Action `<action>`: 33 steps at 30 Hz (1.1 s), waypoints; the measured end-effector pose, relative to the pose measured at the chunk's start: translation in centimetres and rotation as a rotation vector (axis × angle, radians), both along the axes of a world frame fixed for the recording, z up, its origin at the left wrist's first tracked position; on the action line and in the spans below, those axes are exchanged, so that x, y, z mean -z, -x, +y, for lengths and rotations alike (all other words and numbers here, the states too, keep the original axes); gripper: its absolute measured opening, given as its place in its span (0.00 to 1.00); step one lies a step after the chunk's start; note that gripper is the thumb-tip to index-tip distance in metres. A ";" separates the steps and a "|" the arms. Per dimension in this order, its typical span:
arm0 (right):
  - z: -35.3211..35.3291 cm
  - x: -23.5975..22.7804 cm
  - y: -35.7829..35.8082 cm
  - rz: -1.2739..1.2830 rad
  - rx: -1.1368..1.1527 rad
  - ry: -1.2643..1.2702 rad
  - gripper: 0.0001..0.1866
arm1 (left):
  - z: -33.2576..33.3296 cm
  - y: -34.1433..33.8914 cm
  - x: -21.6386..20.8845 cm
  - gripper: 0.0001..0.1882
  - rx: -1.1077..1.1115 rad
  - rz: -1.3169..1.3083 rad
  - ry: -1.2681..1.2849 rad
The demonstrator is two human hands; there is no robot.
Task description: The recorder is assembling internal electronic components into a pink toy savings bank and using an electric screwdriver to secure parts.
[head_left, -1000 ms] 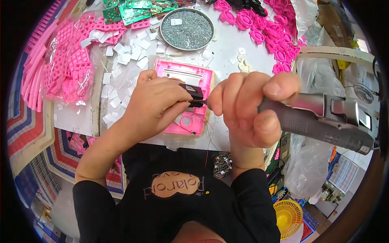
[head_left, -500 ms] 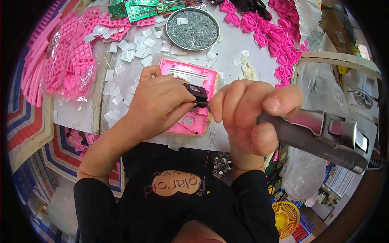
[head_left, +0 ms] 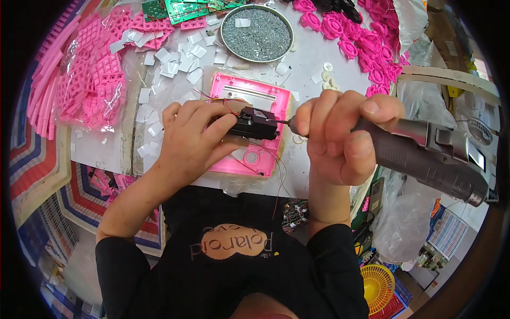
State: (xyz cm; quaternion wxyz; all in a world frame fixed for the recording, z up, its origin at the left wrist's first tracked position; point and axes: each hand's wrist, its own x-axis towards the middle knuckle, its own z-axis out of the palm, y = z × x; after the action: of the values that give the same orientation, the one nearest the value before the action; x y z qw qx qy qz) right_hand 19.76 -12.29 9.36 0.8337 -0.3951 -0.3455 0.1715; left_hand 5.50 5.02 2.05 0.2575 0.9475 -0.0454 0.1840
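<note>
My left hand [head_left: 197, 129] grips a small black plastic module [head_left: 256, 124] with thin coloured wires, holding it over a pink plastic housing [head_left: 220, 86] on the white worktop. In my right hand [head_left: 342, 127] is a grey electric screwdriver [head_left: 425, 154], tilted with its body toward the right. Its thin bit points left, and the tip meets the right end of the black module. Whether a screw sits at the tip is too small to tell. Loose wires trail from the housing toward the table's front edge.
A round tin of small screws [head_left: 257, 34] stands behind the housing. White square pieces [head_left: 186, 56] lie scattered left of it. Bagged pink keypads [head_left: 101, 80] are at the left, green circuit boards [head_left: 186, 10] at the back, and a heap of pink rings [head_left: 366, 50] at the right.
The screwdriver has drawn back a little to the right, and its bit now shows. My left fingers have shifted left on the module, so more of it is visible.
</note>
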 end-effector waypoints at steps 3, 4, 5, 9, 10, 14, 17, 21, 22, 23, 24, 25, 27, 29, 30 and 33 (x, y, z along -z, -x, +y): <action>0.4 0.2 0.2 -0.011 0.003 0.007 0.21 | 0.3 -0.2 0.9 0.27 0.032 0.017 -0.028; 0.4 0.2 0.3 -0.021 0.010 0.015 0.21 | 0.4 -0.3 0.9 0.26 0.038 0.024 -0.025; 0.5 0.2 0.3 -0.021 0.012 0.016 0.21 | 0.4 -0.4 1.0 0.26 0.043 0.031 -0.022; 0.7 0.2 0.2 -0.013 0.006 0.004 0.21 | 0.7 -0.5 1.1 0.24 0.083 0.041 0.003; 0.9 0.4 0.0 -0.022 0.000 -0.001 0.21 | 0.8 -0.6 1.1 0.24 0.086 0.045 0.006; 1.2 0.8 0.1 0.001 -0.021 -0.014 0.20 | 1.0 -0.6 1.2 0.23 0.105 0.059 0.025; 1.4 1.4 0.2 -0.047 -0.029 0.014 0.20 | 0.8 -0.7 1.1 0.24 0.087 0.043 0.030; 1.6 2.1 0.1 -0.166 -0.066 0.173 0.19 | 0.7 -0.8 1.3 0.25 0.071 0.023 0.028; 1.7 2.3 0.0 -0.183 -0.066 0.194 0.19 | 0.7 -0.8 1.3 0.26 0.072 0.023 0.024; 1.9 2.5 0.0 -0.189 -0.060 0.203 0.19 | 0.7 -0.8 1.2 0.26 0.074 0.023 0.020; 2.1 2.6 0.0 -0.195 -0.054 0.211 0.19 | 0.7 -0.8 1.2 0.26 0.076 0.023 0.016; 2.4 2.8 0.2 -0.190 -0.043 0.207 0.19 | 0.7 -0.9 1.1 0.26 0.075 0.026 0.003; 2.4 2.9 0.1 -0.194 -0.031 0.205 0.19 | 0.7 -1.1 0.8 0.26 0.072 0.031 -0.024; 2.1 2.8 -0.1 -0.203 -0.024 0.207 0.19 | 0.7 -1.3 0.5 0.25 0.079 0.030 -0.045; 2.1 2.8 -0.2 -0.203 -0.017 0.206 0.19 | 0.8 -1.3 0.4 0.25 0.084 0.030 -0.056; 2.0 2.7 -0.2 -0.191 0.008 0.181 0.19 | 0.9 -1.5 0.1 0.24 0.106 0.039 -0.089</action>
State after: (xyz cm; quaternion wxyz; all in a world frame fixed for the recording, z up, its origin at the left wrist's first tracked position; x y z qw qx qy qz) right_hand 19.91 -10.30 6.62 0.7587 -0.4845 -0.4049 0.1604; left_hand 6.97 5.94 1.92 0.2253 0.9577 -0.0985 0.1497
